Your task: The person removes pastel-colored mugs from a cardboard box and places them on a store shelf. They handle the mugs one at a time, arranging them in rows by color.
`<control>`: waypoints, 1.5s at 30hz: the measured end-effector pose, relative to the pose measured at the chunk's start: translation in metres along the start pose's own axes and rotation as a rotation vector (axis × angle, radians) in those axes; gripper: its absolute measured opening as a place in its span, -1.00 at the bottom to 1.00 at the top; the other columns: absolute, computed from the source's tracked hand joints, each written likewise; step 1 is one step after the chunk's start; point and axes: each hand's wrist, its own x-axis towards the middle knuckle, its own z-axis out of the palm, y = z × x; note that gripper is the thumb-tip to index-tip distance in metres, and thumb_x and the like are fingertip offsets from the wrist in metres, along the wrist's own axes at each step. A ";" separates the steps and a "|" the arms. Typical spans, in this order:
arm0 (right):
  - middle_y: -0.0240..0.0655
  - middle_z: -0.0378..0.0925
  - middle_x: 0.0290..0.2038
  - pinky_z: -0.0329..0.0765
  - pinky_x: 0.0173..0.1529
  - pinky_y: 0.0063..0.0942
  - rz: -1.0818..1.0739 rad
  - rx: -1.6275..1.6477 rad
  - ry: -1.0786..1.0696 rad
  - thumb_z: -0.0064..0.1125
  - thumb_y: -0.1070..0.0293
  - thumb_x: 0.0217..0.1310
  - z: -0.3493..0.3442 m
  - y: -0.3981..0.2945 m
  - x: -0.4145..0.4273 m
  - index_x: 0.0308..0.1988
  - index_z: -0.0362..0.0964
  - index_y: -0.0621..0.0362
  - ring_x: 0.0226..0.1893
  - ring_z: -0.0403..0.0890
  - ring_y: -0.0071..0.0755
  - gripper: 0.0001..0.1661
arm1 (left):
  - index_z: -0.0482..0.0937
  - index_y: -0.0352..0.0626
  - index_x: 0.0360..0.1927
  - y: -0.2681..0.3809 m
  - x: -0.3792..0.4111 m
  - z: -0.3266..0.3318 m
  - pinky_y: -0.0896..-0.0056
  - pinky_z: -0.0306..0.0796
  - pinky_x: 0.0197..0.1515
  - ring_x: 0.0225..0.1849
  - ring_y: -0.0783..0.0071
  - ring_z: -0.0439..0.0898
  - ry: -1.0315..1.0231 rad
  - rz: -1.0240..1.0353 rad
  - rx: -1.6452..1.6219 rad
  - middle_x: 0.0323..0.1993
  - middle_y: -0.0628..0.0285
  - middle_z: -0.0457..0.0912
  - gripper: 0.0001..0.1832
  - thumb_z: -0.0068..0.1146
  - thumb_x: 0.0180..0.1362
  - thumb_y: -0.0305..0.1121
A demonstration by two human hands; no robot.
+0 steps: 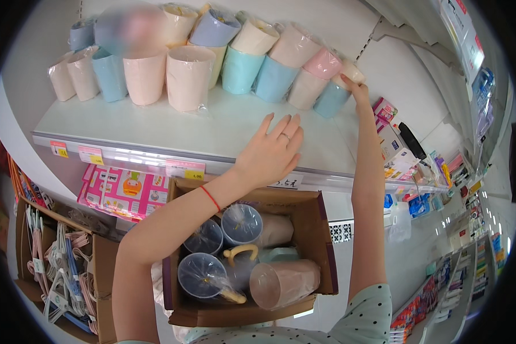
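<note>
My right hand (357, 91) reaches to the right end of the shelf and grips the side of a plastic-wrapped cream cup (351, 73). That cup sits on top of a blue cup (332, 99). My left hand (275, 148) is spread over the front of the white shelf (163, 122), holding nothing, with a ring on one finger. Two tiers of wrapped pastel cups stand along the back, among them a pale pink cup (190, 79) and a turquoise cup (243, 71). Below my left forearm, an open cardboard box (322, 241) holds wrapped cups, including a pink one (284, 284) and blue handled mugs (202, 275).
Price tags (185, 169) line the shelf's front edge. Pink printed boxes (127, 191) lie underneath. At lower left, another carton (105, 262) holds bundled clothes hangers (62, 271). Packaged goods (397, 150) stand beyond my right arm, and stocked shelving (451, 296) borders the aisle.
</note>
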 end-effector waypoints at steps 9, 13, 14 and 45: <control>0.00 0.33 0.19 0.24 0.25 -0.27 0.109 -0.152 -0.118 0.42 -0.22 -0.19 -0.018 -0.014 -0.016 0.18 0.17 0.53 0.20 0.35 -0.08 0.20 | 0.38 -0.28 0.05 0.000 0.001 0.004 0.00 0.12 0.30 0.24 0.13 0.30 0.003 0.012 -0.011 0.21 -0.05 0.33 -0.54 0.02 0.18 -0.15; 0.11 0.13 0.31 0.24 0.28 -0.18 0.232 -0.438 -0.300 0.36 -0.28 -0.16 -0.027 -0.060 -0.034 0.27 0.01 0.52 0.28 0.27 0.03 0.31 | 0.38 -0.27 0.04 -0.002 0.000 0.007 0.00 0.11 0.30 0.24 0.13 0.30 -0.008 0.009 0.010 0.20 -0.04 0.34 -0.55 0.02 0.18 -0.16; 0.10 0.16 0.30 0.26 0.27 -0.18 0.171 -0.496 -0.298 0.35 -0.28 -0.15 -0.027 -0.071 -0.040 0.27 0.03 0.50 0.27 0.28 0.03 0.29 | 0.38 -0.26 0.03 -0.004 -0.001 0.009 0.00 0.11 0.30 0.23 0.13 0.30 0.001 0.009 0.005 0.19 -0.04 0.35 -0.55 0.02 0.18 -0.16; -0.18 0.26 0.16 0.41 0.07 -0.31 -0.758 -0.209 -2.059 0.32 0.21 0.03 0.031 -0.117 -0.353 -0.02 0.35 0.26 0.07 0.36 -0.19 -0.44 | 0.48 -0.30 -0.38 -0.013 0.000 0.001 0.17 0.34 -0.01 -0.14 0.11 0.51 0.254 0.219 -0.298 -0.35 -0.01 0.55 -0.84 0.06 0.00 -0.42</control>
